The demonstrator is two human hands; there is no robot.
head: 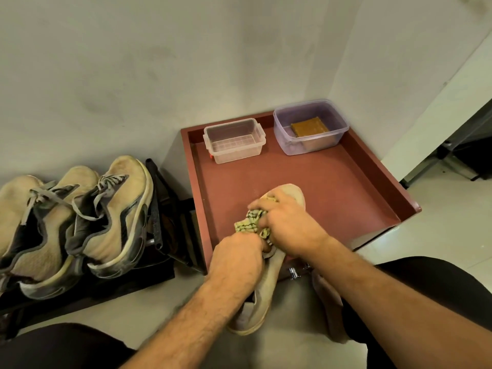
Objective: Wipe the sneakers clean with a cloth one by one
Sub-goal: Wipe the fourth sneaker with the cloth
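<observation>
Over the red tray (346,182), the left hand (237,258) grips and steadies a tan sneaker (269,283) while the right hand (287,222) presses a bunched cloth (251,222) against its upper.

Arms: 2 forearms in view, both bare up to the frame edge, no sleeve showing on either.
Forearm hair: dark hair along both, thicker on the left one.
Left hand (237,258): bare, no glove, no ring or band to be seen; knuckles and tendons stand out on its back.
Right hand (288,225): bare too, no glove, no watch at the wrist.
Fingers (271,202): short, plain nails as far as I can tell; detail is soft here.
Legs: 2 thighs at the bottom corners, clothed in plain black fabric, no markings.
</observation>
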